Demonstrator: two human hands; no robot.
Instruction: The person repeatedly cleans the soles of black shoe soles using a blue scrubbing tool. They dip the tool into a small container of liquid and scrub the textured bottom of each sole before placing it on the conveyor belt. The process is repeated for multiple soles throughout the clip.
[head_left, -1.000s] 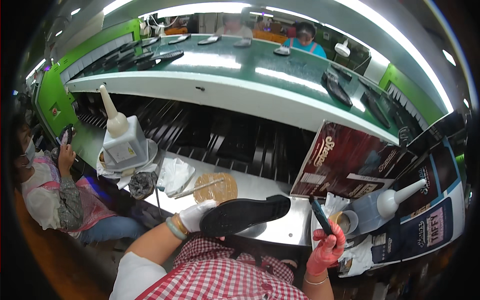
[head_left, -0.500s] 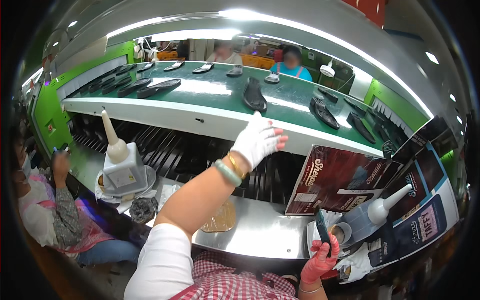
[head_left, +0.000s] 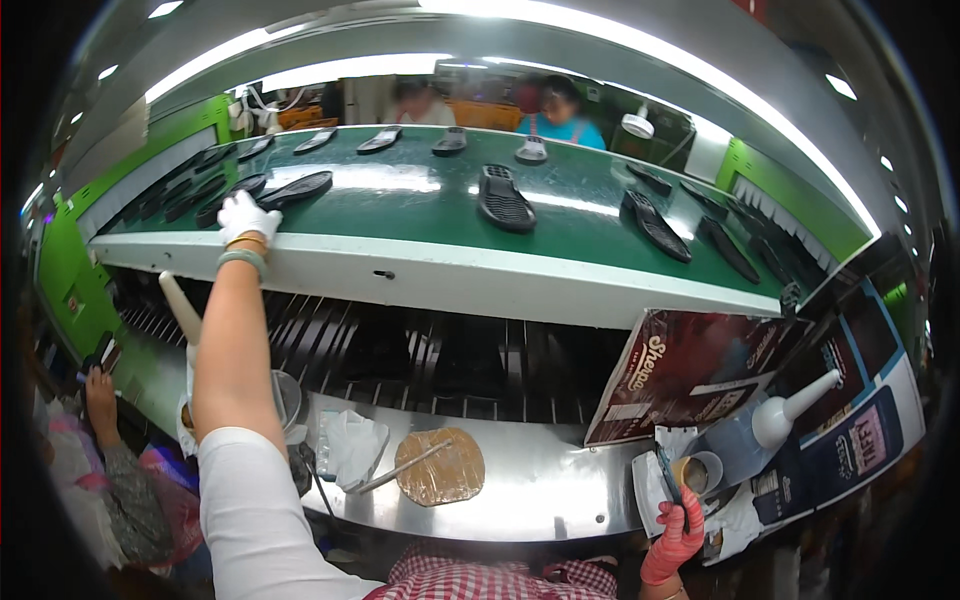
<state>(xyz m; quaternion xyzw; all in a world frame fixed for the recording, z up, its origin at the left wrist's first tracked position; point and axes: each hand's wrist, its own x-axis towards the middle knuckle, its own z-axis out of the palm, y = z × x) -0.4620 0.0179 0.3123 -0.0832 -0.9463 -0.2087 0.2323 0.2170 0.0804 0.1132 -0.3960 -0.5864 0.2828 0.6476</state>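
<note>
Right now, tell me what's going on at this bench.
A person is reaching the left hand, in a white glove, far out onto the green conveyor belt, right beside a black shoe sole. More soles ride the belt. The right hand, in a red glove, holds a small brush at a little pot on the steel bench.

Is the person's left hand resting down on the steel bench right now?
No, the left hand in its white glove is stretched up to the green conveyor belt, beside a black shoe sole.
</note>
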